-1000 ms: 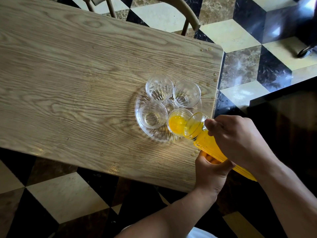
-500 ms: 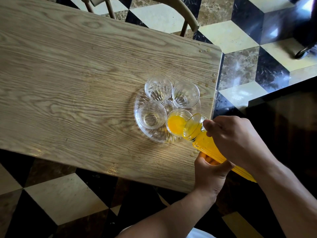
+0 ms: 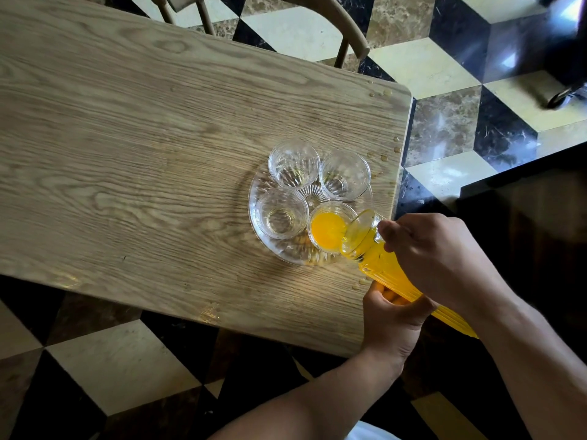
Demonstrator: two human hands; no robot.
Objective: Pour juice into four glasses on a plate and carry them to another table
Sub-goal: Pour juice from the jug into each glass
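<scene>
four glasses (image 3: 293, 163) (image 3: 344, 174) (image 3: 281, 213) (image 3: 330, 228), one plate (image 3: 254, 201), one juice bottle (image 3: 381, 262), two hands (image 3: 392, 322) (image 3: 438, 258), one table (image 3: 127, 154), one chair (image 3: 346, 30)

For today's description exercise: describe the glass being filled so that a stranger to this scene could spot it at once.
Find the wooden table, then the clear glass plate near its right edge, carrying four small glasses. The target glass stands nearest the tilted bottle; it alone holds orange juice.

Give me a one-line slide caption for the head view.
Both hands, left and right, tilt a juice bottle into the near-right glass on a plate; three glasses empty.
</scene>
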